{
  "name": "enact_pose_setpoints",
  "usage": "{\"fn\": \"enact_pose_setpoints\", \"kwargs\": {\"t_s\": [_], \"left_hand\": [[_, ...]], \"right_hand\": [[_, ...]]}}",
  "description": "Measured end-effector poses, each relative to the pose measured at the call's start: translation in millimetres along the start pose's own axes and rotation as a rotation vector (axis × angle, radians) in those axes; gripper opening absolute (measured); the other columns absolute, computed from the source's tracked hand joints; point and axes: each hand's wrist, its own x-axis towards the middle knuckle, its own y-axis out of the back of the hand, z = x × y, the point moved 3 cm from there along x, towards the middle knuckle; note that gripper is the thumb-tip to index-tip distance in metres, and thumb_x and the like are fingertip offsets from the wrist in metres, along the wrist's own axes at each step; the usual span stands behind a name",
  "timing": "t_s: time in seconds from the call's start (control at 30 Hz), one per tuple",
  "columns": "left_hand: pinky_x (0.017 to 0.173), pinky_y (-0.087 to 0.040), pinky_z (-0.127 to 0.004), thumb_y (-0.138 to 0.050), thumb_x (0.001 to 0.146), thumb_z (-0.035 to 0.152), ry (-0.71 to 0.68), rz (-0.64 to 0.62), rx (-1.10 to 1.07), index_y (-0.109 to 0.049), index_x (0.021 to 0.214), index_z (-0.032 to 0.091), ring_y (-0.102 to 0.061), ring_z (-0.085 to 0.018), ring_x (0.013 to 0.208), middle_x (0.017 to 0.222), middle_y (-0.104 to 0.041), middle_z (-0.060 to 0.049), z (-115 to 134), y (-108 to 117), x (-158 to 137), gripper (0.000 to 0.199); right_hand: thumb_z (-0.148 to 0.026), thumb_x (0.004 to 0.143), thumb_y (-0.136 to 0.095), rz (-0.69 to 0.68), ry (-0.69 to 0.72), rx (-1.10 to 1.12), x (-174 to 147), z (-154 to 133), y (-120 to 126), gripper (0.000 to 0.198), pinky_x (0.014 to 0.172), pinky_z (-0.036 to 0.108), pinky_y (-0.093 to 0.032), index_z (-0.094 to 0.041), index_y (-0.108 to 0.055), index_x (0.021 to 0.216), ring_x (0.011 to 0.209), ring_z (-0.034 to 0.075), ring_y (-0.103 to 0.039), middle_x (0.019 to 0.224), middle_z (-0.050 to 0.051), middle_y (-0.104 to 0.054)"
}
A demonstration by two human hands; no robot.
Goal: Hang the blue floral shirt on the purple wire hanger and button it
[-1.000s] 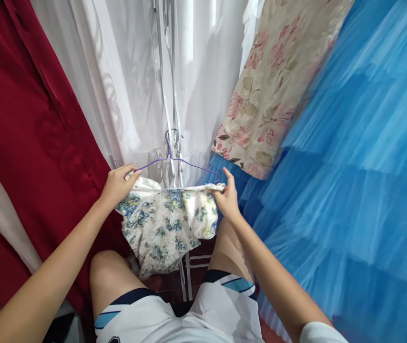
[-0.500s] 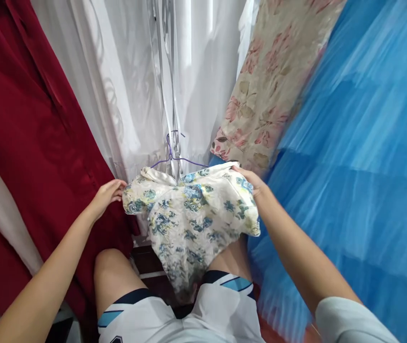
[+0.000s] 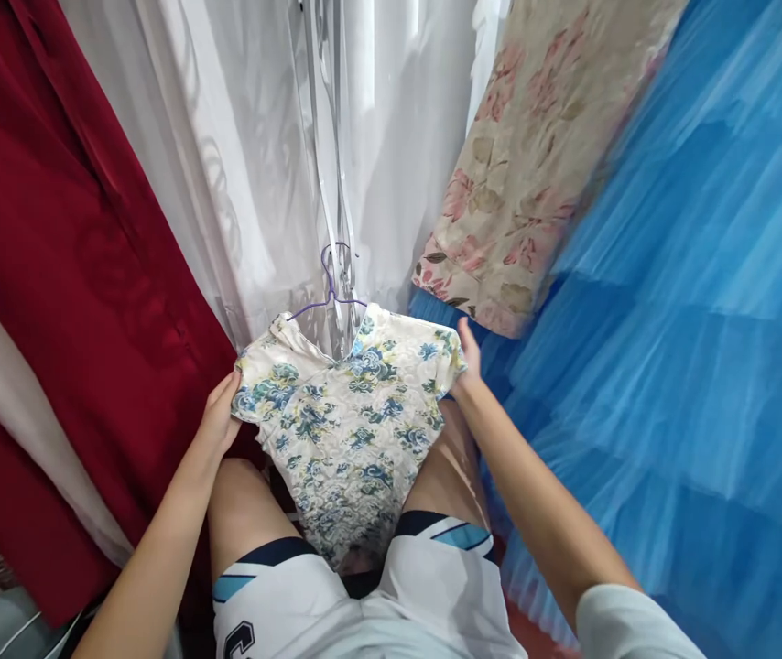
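Observation:
A white short-sleeved blouse (image 3: 356, 430) with blue and green flowers hangs spread in front of me on a thin purple hanger (image 3: 331, 291). The hanger's hook and part of its arms show above the neckline; the rest is inside the cloth. At the left sleeve, my left hand (image 3: 219, 412) is closed on the sleeve's edge. My right hand (image 3: 469, 361) grips the opposite sleeve from its outer side, thumb up along the edge, with the other fingers mostly hidden. The blouse's lower part tapers down between my knees.
Silvery-white ribbons (image 3: 326, 137) dangle behind the hanger, before white curtains (image 3: 391, 165). Dark red cloth (image 3: 109, 302) drapes on the left. A beige garment with pink flowers (image 3: 501, 201) and a tiered blue tulle skirt (image 3: 672, 366) hang on the right.
My right hand has moved inward and the right shoulder of the blouse now lies flatter and straighter. My left hand has shifted slightly down and closed on the sleeve edge.

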Motion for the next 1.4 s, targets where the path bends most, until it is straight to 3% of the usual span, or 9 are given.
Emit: {"fn": "enact_pose_setpoints", "kwargs": {"t_s": [0.1, 0.27, 0.43, 0.6, 0.77, 0.87, 1.0, 1.23, 1.4], "left_hand": [[0.081, -0.058, -0.037, -0.068, 0.078, 0.057, -0.056, 0.014, -0.007, -0.063, 0.119, 0.022, -0.066, -0.027, 0.107, 0.119, -0.069, -0.01, 16, -2, -12, 0.053], [0.094, -0.054, -0.041, -0.055, 0.09, 0.048, -0.225, -0.007, 0.016, -0.054, 0.133, 0.031, -0.052, -0.027, 0.129, 0.143, -0.052, -0.005, 56, -8, -23, 0.046], [0.087, -0.056, -0.034, -0.069, 0.081, 0.034, -0.299, -0.045, 0.076, -0.05, 0.136, 0.033, -0.062, -0.024, 0.112, 0.127, -0.062, -0.006, 88, -11, -25, 0.058], [0.074, -0.054, -0.023, -0.077, 0.074, 0.03, -0.19, -0.153, 0.131, -0.061, 0.125, 0.025, -0.066, -0.018, 0.093, 0.111, -0.066, -0.006, 89, -35, -34, 0.053], [0.08, -0.055, -0.029, -0.073, 0.077, 0.036, -0.222, -0.133, 0.181, -0.062, 0.12, 0.022, -0.066, -0.021, 0.096, 0.112, -0.068, -0.007, 80, -63, -40, 0.047], [0.086, -0.053, -0.033, -0.068, 0.081, 0.04, -0.373, -0.111, 0.375, -0.061, 0.118, 0.021, -0.065, -0.024, 0.103, 0.114, -0.067, -0.009, 77, -70, -35, 0.042], [0.091, -0.048, -0.034, -0.06, 0.087, 0.041, -0.548, -0.027, 0.754, -0.061, 0.116, 0.023, -0.062, -0.025, 0.11, 0.112, -0.067, -0.008, 67, -62, -17, 0.035], [0.077, -0.047, -0.028, -0.051, 0.09, 0.044, -0.523, 0.029, 0.828, -0.062, 0.099, 0.021, -0.066, -0.021, 0.087, 0.092, -0.07, -0.006, 42, -56, 16, 0.027], [0.07, -0.045, -0.027, -0.046, 0.094, 0.038, -0.485, 0.059, 0.941, -0.06, 0.092, 0.02, -0.063, -0.019, 0.078, 0.08, -0.066, -0.004, 28, -54, -2, 0.022]], "right_hand": [[-0.062, 0.084, -0.058, -0.005, -0.045, 0.201, -2, -4, 6, 0.055, 0.068, 0.036, -0.054, -0.018, -0.068, 0.115, 0.084, 0.027, -0.07, 0.097, 0.009, -0.074], [-0.046, 0.076, -0.072, 0.051, -0.018, 0.412, 0, -32, 10, 0.049, 0.057, 0.029, -0.049, -0.022, -0.067, 0.118, 0.06, 0.017, -0.062, 0.079, 0.002, -0.071], [-0.046, 0.077, -0.069, 0.275, 0.082, 0.442, 8, -36, 23, 0.038, 0.058, 0.029, -0.049, -0.023, -0.07, 0.107, 0.063, 0.017, -0.062, 0.081, 0.003, -0.07], [-0.05, 0.077, -0.065, 0.362, 0.073, 0.375, 29, -24, 36, 0.04, 0.06, 0.032, -0.048, -0.021, -0.068, 0.105, 0.067, 0.02, -0.061, 0.08, 0.006, -0.068], [-0.054, 0.072, -0.064, 0.386, 0.097, 0.419, 79, -27, 40, 0.047, 0.066, 0.033, -0.05, -0.02, -0.065, 0.104, 0.072, 0.02, -0.061, 0.084, 0.005, -0.067], [-0.063, 0.074, -0.057, 0.307, 0.086, 0.378, 90, -36, 30, 0.054, 0.068, 0.034, -0.05, -0.02, -0.063, 0.106, 0.074, 0.021, -0.061, 0.085, 0.006, -0.066], [-0.066, 0.08, -0.052, 0.154, 0.109, 0.362, 58, -63, 10, 0.053, 0.066, 0.031, -0.05, -0.023, -0.061, 0.11, 0.074, 0.021, -0.06, 0.083, 0.004, -0.063], [-0.06, 0.087, -0.054, -0.06, 0.117, 0.468, 50, -101, 3, 0.052, 0.077, 0.033, -0.053, -0.023, -0.059, 0.123, 0.084, 0.02, -0.063, 0.09, 0.003, -0.062], [-0.055, 0.081, -0.066, -0.431, 0.161, 0.691, 22, -114, -26, 0.076, 0.097, 0.04, -0.049, -0.027, -0.04, 0.147, 0.113, 0.026, -0.061, 0.128, 0.007, -0.061]]}}
